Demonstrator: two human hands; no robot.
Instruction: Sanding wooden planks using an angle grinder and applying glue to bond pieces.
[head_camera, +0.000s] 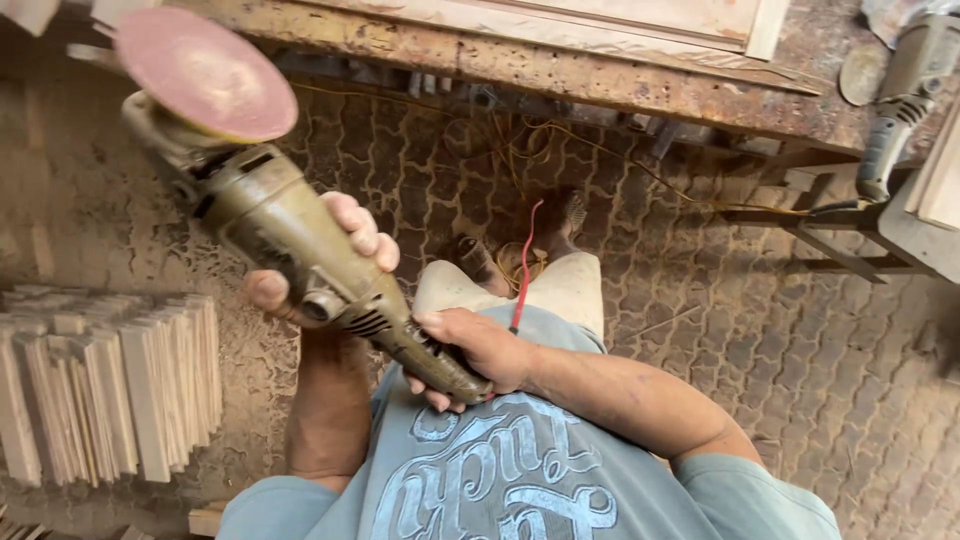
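Both hands on 1 angle grinder (290, 235), olive-drab body, held tilted with the head up and away from the chest.

Left hand (320, 265): fingers curled tight around the thick middle of the grinder's body, fingertips (365, 232) showing over the top edge, thumb (268, 292) pressed against the underside. The round side knob sits just below those fingertips.

Right hand (478, 350): fingers wrapped closed about the narrow tail of the body, low and close to the blue shirt (520, 480). A red cord (524, 262) rises from just beyond these knuckles.

Pink sanding disc (205, 72) at the far end, well past the left fingertips, face turned upward, near the edge of a stained wooden workbench (600, 75).

Beside the left forearm, on the brick-paved floor (760, 340): a row of pale wooden slats (110, 380) standing on edge, apart from the hand.

Well apart from the right fingers, upper corner: a 2nd grinder (900, 100), grey, lying on the bench. Yellow cable (540, 145) trails under the bench.
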